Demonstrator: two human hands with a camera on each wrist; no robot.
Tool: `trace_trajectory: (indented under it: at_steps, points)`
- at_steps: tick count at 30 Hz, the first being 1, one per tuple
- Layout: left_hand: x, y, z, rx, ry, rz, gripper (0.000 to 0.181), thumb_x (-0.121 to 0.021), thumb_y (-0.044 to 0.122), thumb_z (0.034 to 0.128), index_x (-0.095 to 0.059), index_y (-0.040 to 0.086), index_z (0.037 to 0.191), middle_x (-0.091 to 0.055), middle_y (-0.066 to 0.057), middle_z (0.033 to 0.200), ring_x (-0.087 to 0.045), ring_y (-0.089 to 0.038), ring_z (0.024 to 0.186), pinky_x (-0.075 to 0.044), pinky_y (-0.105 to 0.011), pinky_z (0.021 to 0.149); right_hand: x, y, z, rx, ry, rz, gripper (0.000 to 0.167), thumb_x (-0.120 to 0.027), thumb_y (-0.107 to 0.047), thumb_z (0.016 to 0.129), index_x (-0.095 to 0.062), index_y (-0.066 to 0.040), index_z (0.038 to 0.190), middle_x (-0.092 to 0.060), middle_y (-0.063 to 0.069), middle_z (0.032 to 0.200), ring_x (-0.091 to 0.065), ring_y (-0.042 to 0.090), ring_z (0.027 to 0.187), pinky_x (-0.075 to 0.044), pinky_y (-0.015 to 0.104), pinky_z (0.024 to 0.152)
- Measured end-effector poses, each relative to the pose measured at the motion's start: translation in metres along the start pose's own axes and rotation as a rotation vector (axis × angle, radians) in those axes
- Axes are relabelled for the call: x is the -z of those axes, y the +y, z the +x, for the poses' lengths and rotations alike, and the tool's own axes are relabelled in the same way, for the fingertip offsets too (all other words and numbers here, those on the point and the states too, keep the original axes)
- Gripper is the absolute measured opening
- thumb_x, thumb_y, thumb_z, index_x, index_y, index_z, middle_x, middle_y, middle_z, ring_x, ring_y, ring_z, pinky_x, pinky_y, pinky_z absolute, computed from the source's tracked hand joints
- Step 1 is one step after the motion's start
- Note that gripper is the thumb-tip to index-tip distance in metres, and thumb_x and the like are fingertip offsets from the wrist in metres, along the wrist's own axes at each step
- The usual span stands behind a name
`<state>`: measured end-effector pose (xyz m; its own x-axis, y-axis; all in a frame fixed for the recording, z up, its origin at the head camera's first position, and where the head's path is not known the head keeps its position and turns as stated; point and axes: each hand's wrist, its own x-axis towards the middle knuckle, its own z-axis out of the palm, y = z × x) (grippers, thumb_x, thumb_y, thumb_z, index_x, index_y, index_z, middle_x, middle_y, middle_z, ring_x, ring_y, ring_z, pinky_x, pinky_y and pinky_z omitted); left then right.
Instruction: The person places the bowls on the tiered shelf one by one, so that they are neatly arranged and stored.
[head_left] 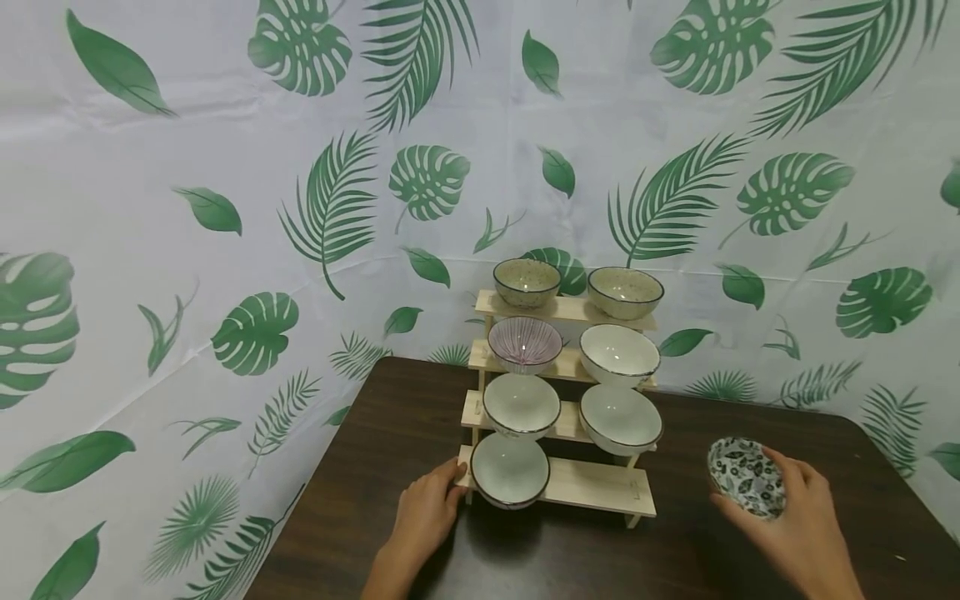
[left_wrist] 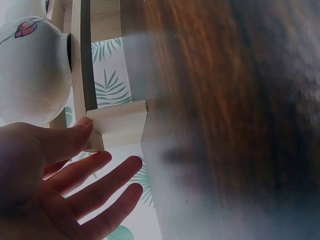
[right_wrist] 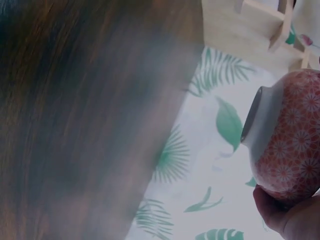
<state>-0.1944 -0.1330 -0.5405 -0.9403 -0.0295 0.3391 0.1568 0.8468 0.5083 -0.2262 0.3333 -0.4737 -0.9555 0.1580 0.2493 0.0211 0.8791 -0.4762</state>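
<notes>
On the table stands a stepped wooden rack (head_left: 600,487) with white and patterned bowls on its tiers. My left hand (head_left: 429,510) pinches the left end of the lowest shelf (left_wrist: 120,120) between thumb and fingers, its other fingers extended. Beside that hand, a pale bowl with a dark rim (head_left: 510,471) sits on the lowest shelf's left part; its outside carries a red flower bud. Off to the rack's right, my right hand (head_left: 798,521) holds a small bowl (head_left: 746,477) above the table, tilted. This bowl has a black leaf print inside and a red flower pattern outside (right_wrist: 300,135).
Two speckled beige bowls (head_left: 625,292) occupy the top tier. Below are a purple striped bowl (head_left: 525,343), a white bowl (head_left: 619,354), then two more pale bowls (head_left: 621,417). Behind the dark wooden table (head_left: 352,467) hangs a leaf-printed cloth (head_left: 510,183).
</notes>
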Motion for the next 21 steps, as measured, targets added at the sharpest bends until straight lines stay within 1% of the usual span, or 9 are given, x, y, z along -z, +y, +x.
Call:
trace_trajectory:
  at_steps: [9, 21]
  points:
    - [0.001, 0.002, 0.0, 0.003, 0.0, 0.0, 0.037, -0.08, 0.017, 0.087, -0.072, 0.014, 0.123, -0.078, -0.013, 0.117, -0.076, -0.041, 0.094, -0.056, -0.055, 0.064, 0.004, -0.009, -0.013, -0.026, 0.006, -0.025, 0.112, -0.081, -0.06, 0.081, -0.03, 0.005, 0.157, -0.026, 0.048, 0.147, -0.03, 0.065, 0.127, -0.037, 0.079, 0.082]
    - [0.001, 0.002, -0.001, 0.004, 0.002, -0.003, 0.036, -0.08, 0.016, 0.0876, -0.073, 0.014, 0.123, -0.077, -0.012, 0.12, -0.076, -0.04, 0.097, -0.056, -0.055, 0.067, 0.007, -0.019, -0.033, 0.009, 0.05, -0.009, 0.114, -0.086, -0.055, 0.076, -0.031, 0.004, 0.156, -0.03, 0.044, 0.147, -0.032, 0.06, 0.128, -0.038, 0.079, 0.085]
